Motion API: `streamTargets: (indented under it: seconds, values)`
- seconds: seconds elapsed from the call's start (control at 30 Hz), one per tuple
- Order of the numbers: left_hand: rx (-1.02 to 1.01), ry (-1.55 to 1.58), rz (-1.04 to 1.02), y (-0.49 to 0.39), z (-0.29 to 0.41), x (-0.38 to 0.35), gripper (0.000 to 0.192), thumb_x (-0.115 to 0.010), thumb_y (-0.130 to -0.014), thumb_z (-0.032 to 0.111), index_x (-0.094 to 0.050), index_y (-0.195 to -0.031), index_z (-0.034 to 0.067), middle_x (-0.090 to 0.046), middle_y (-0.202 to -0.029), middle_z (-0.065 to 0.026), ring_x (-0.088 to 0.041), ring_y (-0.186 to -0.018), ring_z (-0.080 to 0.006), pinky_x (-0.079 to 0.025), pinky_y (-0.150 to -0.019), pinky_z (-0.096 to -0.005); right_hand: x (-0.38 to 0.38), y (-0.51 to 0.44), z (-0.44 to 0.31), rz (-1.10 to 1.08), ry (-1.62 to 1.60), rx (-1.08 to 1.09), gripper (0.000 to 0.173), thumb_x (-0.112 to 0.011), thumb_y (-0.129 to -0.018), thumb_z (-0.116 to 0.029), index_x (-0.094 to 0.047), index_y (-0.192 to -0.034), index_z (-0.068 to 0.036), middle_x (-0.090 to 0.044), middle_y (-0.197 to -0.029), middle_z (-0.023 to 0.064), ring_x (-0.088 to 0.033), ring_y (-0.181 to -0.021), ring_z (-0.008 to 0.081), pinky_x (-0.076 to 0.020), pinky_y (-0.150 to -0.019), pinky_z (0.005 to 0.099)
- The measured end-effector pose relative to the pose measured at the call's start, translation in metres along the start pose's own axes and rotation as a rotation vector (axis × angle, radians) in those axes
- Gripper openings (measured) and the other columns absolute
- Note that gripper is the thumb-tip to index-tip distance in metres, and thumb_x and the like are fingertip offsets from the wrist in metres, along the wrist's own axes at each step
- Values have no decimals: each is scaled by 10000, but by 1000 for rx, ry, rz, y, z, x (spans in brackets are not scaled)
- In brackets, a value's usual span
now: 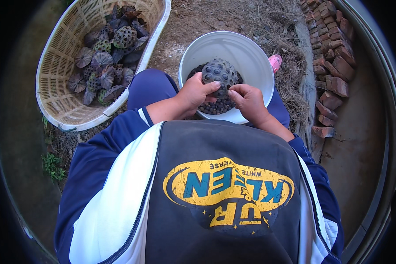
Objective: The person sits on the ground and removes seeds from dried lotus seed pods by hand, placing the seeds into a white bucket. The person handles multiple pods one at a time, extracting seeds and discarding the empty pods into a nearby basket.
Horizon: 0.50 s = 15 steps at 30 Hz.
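A large dark lotus seed pod [220,73] with seeds in its round holes is held over a white plastic bucket [250,52]. My left hand [198,90] grips it from the left, its thumb resting on the pod's face. At the pod's lower right edge, the thumb and forefinger of my right hand [249,100] pinch close together. Whether a seed sits between those fingertips is hidden. Loose dark lotus seeds [217,107] cover the bucket's bottom beneath the pod. The bucket stands between my knees.
To the left, a plastic mesh basket [61,72] holds many dried lotus pods [102,62], some partly green. Stacked red bricks [338,62] line the right side beside a concrete edge [305,76]. Dry grass [283,36] covers the ground there. A pink shoe [275,62] shows beyond the bucket.
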State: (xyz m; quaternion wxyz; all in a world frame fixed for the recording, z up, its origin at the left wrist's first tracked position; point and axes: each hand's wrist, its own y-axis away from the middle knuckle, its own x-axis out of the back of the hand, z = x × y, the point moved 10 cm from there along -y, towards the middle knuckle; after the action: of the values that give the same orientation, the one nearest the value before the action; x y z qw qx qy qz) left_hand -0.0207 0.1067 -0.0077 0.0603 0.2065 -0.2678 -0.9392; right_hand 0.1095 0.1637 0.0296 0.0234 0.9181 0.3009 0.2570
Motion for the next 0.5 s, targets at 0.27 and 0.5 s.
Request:
streamTargets:
  seconds: [0.27, 0.5]
  values:
    - [-32, -15, -44, 0, 0, -4, 316, -636, -867, 125, -458, -1113, 38, -586, -1030, -74, -603, -884, -148, -544, -710, -291, -8, 4, 8, -46, -138, -190, 181, -651, -855, -154, -678, -914, 14, -634, -682, 55, -572, -571, 101, -459, -522, 264]
    - [-20, 31, -61, -1, -2, -5, 310, -615, -885, 142, -454, -1131, 42, -587, -1036, -71, -605, -894, -146, -541, -729, -291, -6, 2, 7, 46, -196, -20, 160, -640, -864, -129, -673, -940, 8, -619, -678, 43, -538, -530, 79, -449, -484, 243]
